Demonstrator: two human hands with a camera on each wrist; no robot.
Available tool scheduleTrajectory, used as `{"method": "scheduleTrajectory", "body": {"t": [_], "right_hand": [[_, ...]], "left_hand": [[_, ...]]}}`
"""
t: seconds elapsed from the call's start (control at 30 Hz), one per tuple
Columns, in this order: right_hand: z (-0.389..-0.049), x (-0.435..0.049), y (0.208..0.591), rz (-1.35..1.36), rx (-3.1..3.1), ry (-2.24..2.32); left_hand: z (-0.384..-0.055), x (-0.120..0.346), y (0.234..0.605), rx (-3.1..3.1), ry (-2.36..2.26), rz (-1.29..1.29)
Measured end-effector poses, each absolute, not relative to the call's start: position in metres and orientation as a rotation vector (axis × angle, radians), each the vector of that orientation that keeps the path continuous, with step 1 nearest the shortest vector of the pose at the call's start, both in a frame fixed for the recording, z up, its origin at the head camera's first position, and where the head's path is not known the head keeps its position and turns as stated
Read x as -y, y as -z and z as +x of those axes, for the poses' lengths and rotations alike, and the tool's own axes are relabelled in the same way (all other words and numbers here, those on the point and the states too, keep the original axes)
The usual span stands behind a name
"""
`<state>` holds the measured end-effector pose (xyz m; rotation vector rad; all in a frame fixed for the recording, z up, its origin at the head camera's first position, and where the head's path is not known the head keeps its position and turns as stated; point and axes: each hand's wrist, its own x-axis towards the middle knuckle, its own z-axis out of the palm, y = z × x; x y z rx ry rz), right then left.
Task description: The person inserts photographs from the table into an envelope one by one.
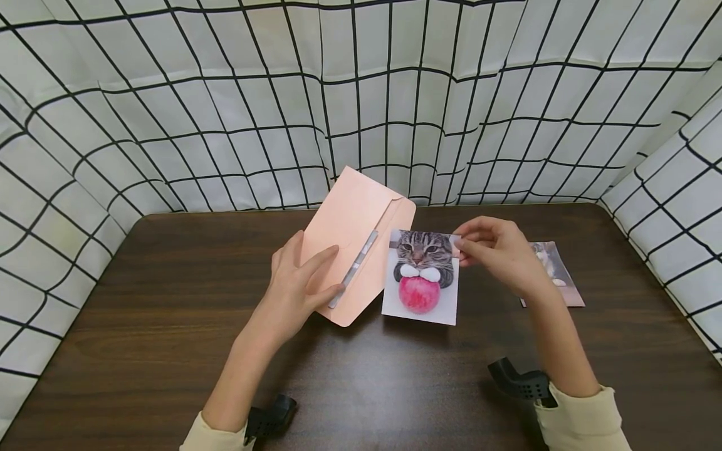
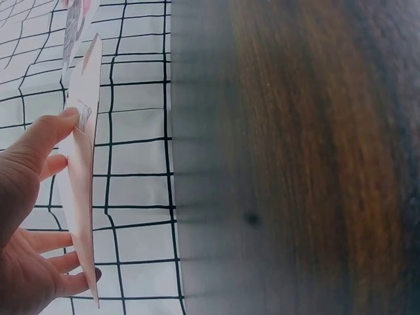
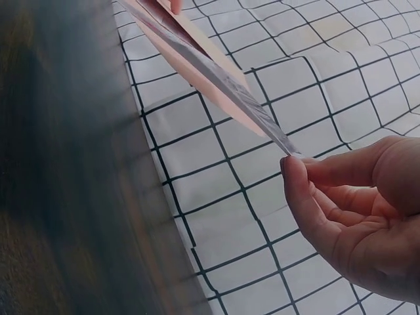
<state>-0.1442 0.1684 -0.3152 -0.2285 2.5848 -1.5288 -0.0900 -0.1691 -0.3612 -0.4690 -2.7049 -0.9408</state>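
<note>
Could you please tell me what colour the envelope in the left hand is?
The envelope is pale peach-pink; it shows best in the head view.

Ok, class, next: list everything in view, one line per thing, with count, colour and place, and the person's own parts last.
Envelope: 1, pale pink, near the middle, tilted
Strip: 1, greyish, showing at the envelope's opening
Cat card: 1, white with grey cat and pink ball, right of the envelope
Other card: at least 1, grey and pink, on the table's right
Table: 1, dark brown, underneath
Gridded cloth: pieces uncountable, white with black lines, behind and beside the table
Wrist devices: 2, black, one per wrist
Sleeves: 2, cream, bottom edge
Left hand: 1, bare, gripping the envelope
Right hand: 1, bare, pinching the cat card
</note>
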Motion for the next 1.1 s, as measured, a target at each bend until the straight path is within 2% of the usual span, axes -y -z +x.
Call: {"method": "scheduleTrajectory", "body": {"t": [1.1], "right_hand": [[-0.143,-0.146,0.322,-0.176,-2.446,1.692]], "left_hand": [[-0.089,0.161,0.363,2.726,0.932,-0.491]]}}
